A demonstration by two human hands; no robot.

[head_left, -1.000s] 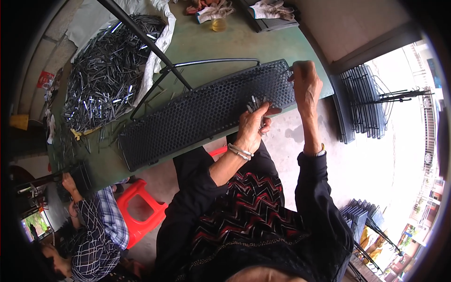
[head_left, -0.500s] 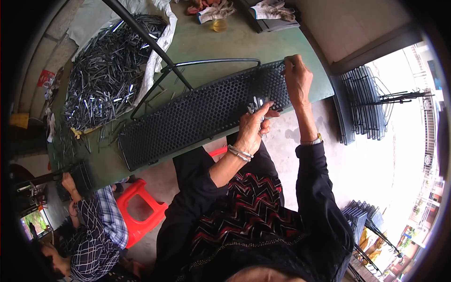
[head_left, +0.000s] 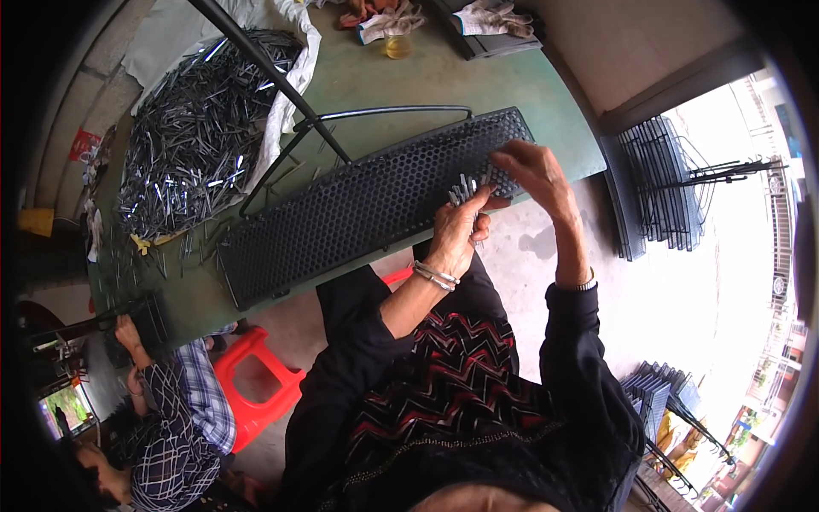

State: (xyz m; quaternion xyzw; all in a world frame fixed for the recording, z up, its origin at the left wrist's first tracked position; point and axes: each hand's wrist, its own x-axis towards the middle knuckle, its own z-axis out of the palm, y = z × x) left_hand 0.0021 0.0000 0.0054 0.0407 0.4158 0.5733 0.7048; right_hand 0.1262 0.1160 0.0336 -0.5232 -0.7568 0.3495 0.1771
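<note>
A black perforated metal panel (head_left: 341, 213) with a bent rod frame (head_left: 392, 110) lies slantwise along the table's near edge. My left hand (head_left: 461, 232), at the panel's near edge, is closed around a bunch of small shiny metal strips (head_left: 463, 188) whose ends stick up past the thumb. Over the panel's right end is my right hand (head_left: 539, 177), its fingers bent together just right of the strips. Whatever lies between those fingertips is hidden.
A white sack (head_left: 294, 94) spills a large heap of dark metal strips (head_left: 205, 128) on the green table (head_left: 358, 68). Work gloves (head_left: 493, 19) and a glass of yellowish liquid (head_left: 397, 46) lie beyond. Black racks (head_left: 661, 188) stand right; a person sits left by a red stool (head_left: 294, 384).
My right hand has left the panel's far right corner and come nearer, toward the strips in my left hand. The left hand has stayed in place, holding its bunch.
</note>
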